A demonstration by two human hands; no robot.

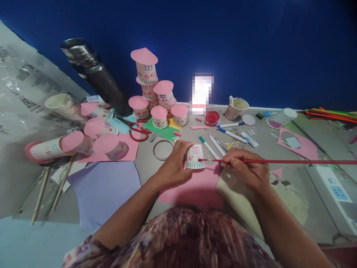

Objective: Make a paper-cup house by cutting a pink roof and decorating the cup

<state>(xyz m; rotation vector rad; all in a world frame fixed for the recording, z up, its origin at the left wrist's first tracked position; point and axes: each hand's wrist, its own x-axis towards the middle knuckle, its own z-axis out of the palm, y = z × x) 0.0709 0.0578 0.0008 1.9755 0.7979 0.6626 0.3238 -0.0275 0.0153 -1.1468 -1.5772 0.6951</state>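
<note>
My left hand (178, 162) is closed around a small white paper cup (196, 152), its thumb along the lower edge. On the cup show a purple window, red flower marks and green grass strokes. A long red paintbrush (276, 161) lies in the pinch of my right hand (246, 167); its tip is at the cup's right side, among the red marks. Below the cup lies a sheet of pink paper (192, 190). Beyond it, felt-tip pens (209, 148) rest between the hands, and a small pot of red paint (212, 117) stands near the wall.
Decorated cups with pink cone roofs (144, 56) are stacked at the back; more lie at the left. Red-handled scissors (140, 134), a tape ring (163, 149) and a dark flask (103, 80) stand or lie leftward. A power strip (329, 186) is at the right.
</note>
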